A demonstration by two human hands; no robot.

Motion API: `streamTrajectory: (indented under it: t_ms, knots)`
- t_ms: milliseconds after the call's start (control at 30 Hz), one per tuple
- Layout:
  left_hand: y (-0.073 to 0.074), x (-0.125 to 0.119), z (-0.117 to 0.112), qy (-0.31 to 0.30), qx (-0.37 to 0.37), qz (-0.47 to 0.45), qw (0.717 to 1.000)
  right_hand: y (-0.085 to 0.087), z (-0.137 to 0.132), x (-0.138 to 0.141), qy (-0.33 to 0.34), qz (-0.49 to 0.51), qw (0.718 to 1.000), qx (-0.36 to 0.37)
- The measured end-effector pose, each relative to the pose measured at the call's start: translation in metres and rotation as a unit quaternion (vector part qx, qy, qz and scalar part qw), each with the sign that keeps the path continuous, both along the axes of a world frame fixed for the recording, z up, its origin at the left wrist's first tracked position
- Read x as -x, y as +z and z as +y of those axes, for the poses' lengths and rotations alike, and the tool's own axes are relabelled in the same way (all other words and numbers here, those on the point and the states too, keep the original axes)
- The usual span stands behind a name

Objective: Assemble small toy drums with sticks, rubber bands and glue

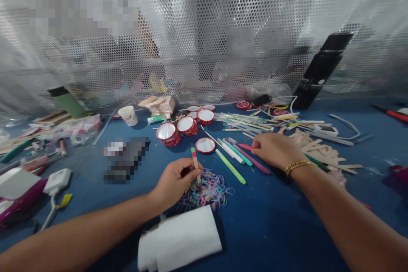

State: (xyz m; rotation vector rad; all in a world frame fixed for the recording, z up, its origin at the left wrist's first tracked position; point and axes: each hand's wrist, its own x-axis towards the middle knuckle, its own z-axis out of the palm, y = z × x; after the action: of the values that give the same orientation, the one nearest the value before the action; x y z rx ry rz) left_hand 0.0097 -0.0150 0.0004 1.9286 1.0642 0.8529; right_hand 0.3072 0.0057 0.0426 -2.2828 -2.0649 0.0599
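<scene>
My left hand [178, 179] pinches a wooden craft stick [195, 161] whose upper end is coloured green and red. It is held upright over a tangled heap of many-coloured rubber bands [210, 189]. Farther right, my right hand [276, 149] has its fingers closed on a pinkish-red marker [245, 146], low over the table. Just left of that hand lie a purple marker [259, 165], a teal marker [242, 155] and a light green marker [231, 167]. A round red-rimmed disc [205, 145] lies beyond the stick.
Stacked red-rimmed tins [168, 132] stand ahead, with a paper cup [128, 115] to their left. Bare craft sticks [318, 148] are piled at right. A folded white cloth [181, 240] lies in front. A perforated metal screen [197, 42] closes off the back.
</scene>
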Motion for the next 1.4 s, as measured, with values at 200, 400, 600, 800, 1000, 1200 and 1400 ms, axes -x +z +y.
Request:
streamTrajectory:
  t_ms: [200,400,600,800,1000,1200,1400]
  knots:
    - [0.000,0.000,-0.001,0.001,-0.011,0.004,1.000,-0.007,0.003,0.001,0.002,0.016,1.000,-0.022]
    - [0.003,-0.001,-0.002,0.001,-0.003,0.004,1.000,-0.017,0.009,0.002,0.019,0.059,0.996,-0.067]
    - [0.004,-0.002,-0.003,0.005,0.007,-0.008,1.000,-0.014,0.006,0.010,0.022,0.110,0.972,-0.205]
    - [0.006,-0.003,-0.004,0.004,0.009,-0.012,1.000,-0.008,0.001,0.012,0.051,0.127,0.952,-0.274]
    - [0.005,-0.002,-0.003,0.004,-0.004,-0.003,1.000,-0.006,0.001,0.010,0.068,0.092,0.959,-0.258]
    - [0.001,-0.001,-0.001,0.005,0.000,-0.007,1.000,-0.001,-0.003,0.011,0.056,0.053,0.986,-0.150]
    - [0.003,-0.002,-0.001,0.006,0.002,-0.002,1.000,0.006,-0.009,0.011,0.047,0.003,0.996,-0.071]
